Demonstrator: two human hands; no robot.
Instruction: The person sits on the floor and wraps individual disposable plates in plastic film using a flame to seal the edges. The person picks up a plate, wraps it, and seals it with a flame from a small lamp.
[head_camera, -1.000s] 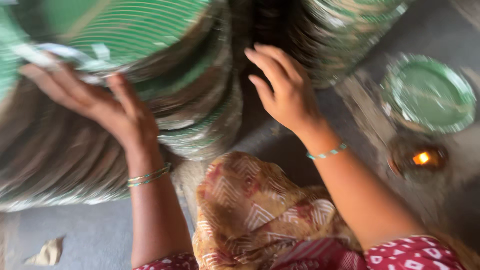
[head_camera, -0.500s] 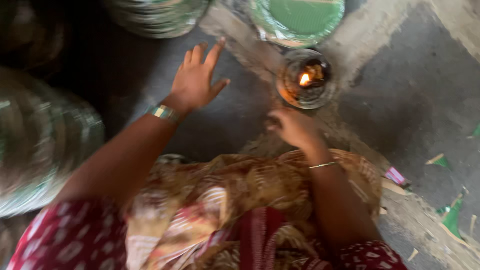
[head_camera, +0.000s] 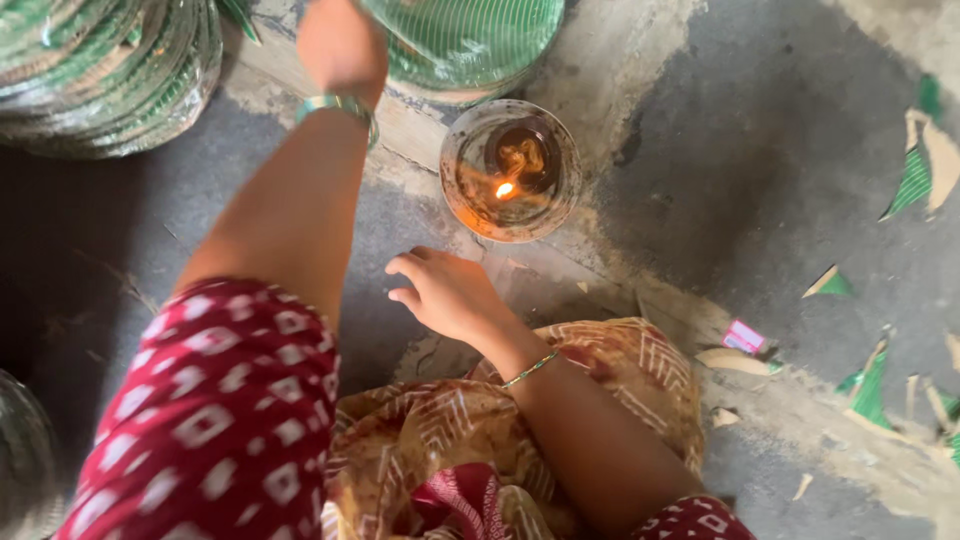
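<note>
- A tall stack of round green-striped paper plates with silvery rims (head_camera: 105, 70) fills the upper left corner, resting on the grey concrete floor (head_camera: 720, 180).
- The left hand (head_camera: 340, 45), with a green bangle at its wrist, reaches up to a second pile of green-striped plates (head_camera: 465, 40) at the top edge; its fingers run out of view, so I cannot tell whether it grips the pile.
- The right hand (head_camera: 445, 295) rests low over the floor, fingers loosely curled and slack, holding nothing.
- Just beyond that hand stands a small round glass bowl with a soot-browned wall (head_camera: 510, 170); inside it sits dark liquid and a short burning wick with a small orange flame (head_camera: 505, 188).
- Green and tan paper scraps (head_camera: 905, 180) lie scattered along the right side, well apart from both hands.
</note>
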